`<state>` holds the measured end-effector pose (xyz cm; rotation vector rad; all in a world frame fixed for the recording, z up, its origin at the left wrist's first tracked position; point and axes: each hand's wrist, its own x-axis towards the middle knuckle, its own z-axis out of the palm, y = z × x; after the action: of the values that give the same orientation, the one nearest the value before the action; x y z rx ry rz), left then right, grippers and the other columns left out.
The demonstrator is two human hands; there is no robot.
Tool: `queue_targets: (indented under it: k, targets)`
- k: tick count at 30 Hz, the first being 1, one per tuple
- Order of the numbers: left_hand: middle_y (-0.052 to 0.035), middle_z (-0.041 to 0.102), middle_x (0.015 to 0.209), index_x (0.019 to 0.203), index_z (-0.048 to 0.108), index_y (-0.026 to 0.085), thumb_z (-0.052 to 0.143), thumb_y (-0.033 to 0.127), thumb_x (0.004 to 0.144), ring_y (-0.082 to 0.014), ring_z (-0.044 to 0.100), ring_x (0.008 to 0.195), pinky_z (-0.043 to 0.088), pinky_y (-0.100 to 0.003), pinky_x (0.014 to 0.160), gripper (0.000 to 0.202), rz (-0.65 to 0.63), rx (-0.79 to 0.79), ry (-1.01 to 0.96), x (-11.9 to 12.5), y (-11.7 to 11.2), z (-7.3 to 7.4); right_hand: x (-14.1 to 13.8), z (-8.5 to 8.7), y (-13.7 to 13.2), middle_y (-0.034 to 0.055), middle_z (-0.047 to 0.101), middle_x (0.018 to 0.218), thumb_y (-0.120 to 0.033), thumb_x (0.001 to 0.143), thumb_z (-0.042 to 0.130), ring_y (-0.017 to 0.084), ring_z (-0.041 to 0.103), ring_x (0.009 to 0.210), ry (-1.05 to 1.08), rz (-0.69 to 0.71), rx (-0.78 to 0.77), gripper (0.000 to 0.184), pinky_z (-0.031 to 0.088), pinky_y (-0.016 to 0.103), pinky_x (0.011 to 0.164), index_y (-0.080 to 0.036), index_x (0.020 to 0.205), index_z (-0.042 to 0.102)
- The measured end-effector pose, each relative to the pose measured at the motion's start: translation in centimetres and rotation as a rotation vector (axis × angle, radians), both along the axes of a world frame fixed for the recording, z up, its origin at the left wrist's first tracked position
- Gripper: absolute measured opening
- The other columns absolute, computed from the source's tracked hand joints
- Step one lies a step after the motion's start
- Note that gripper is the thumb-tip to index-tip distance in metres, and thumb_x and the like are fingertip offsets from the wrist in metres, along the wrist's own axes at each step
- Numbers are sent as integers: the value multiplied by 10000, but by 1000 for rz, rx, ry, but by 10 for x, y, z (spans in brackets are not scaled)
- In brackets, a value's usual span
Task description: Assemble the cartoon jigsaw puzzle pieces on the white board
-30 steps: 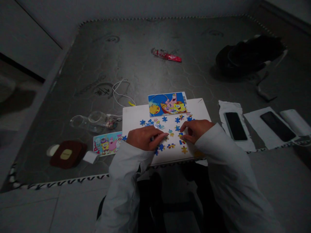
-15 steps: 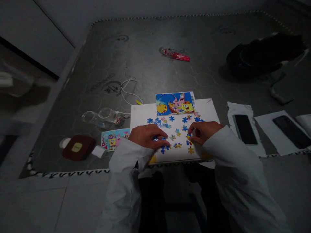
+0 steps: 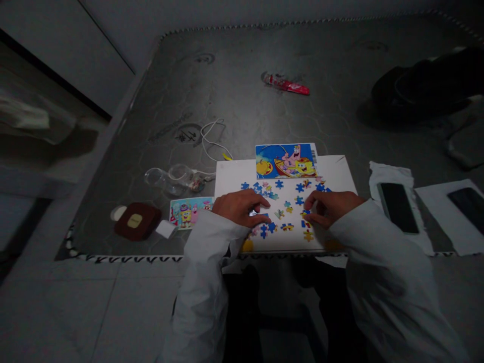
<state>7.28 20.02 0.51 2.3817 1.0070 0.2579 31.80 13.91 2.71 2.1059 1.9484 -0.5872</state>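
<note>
White board lies at near edge of grey mat. Loose puzzle pieces scattered over board's middle. Left hand rests palm-down on board's left part, fingers curled over pieces; grasp cannot tell. Right hand on board's right part, fingertips pinching piece. Reference picture at board's far edge. Phone right of board.
</note>
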Motion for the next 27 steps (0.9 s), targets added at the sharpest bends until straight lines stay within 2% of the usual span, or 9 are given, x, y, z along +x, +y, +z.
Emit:
queue_targets:
  k: [6,9,13,16,21,23,27]
  targets:
    - [28,651,799,987,695,252,794,418,696,-109,593,732,411,-211,636,349,109,38,-33,-5,4,0,0,1,0,-25,684,714,-335,731,690,170,617,665,6,-15,-11,137,390,267,568,-276,849,650]
    - [36,633,763,926,700,247,794,473,674,-100,570,685,392,-209,615,351,68,15,-40,-5,1,6,-1,1,0,-20,686,722,-328,735,687,172,618,664,5,-14,-23,137,393,272,566,-268,853,649]
    - [58,604,695,829,690,259,804,531,619,-98,540,630,326,-207,556,362,-12,-71,66,-1,-2,10,-1,0,0,-13,687,714,-324,732,686,178,619,652,14,-4,-13,134,389,277,551,-269,849,649]
    - [67,584,669,840,669,249,813,483,629,-92,518,604,305,-204,539,346,44,-71,75,-2,1,7,-1,0,0,-12,682,701,-314,727,687,179,619,643,10,-13,-1,132,383,278,549,-272,847,651]
    - [63,561,639,860,653,220,771,471,692,-83,493,579,319,-198,539,324,177,34,-46,-6,5,2,-1,0,-1,-17,679,700,-310,726,691,171,617,641,11,-10,13,140,381,273,555,-271,856,658]
    - [58,569,643,886,668,222,767,477,697,-85,501,585,329,-200,547,332,152,36,-60,-5,3,3,-1,0,-1,-18,677,692,-311,724,694,169,615,637,5,-1,12,140,381,268,547,-272,855,661]
    - [48,604,696,924,708,265,779,521,668,-105,555,656,353,-218,587,369,-9,-18,-2,4,-3,7,-3,3,0,-13,685,716,-327,734,689,169,612,646,2,-6,-6,152,384,266,556,-271,873,657]
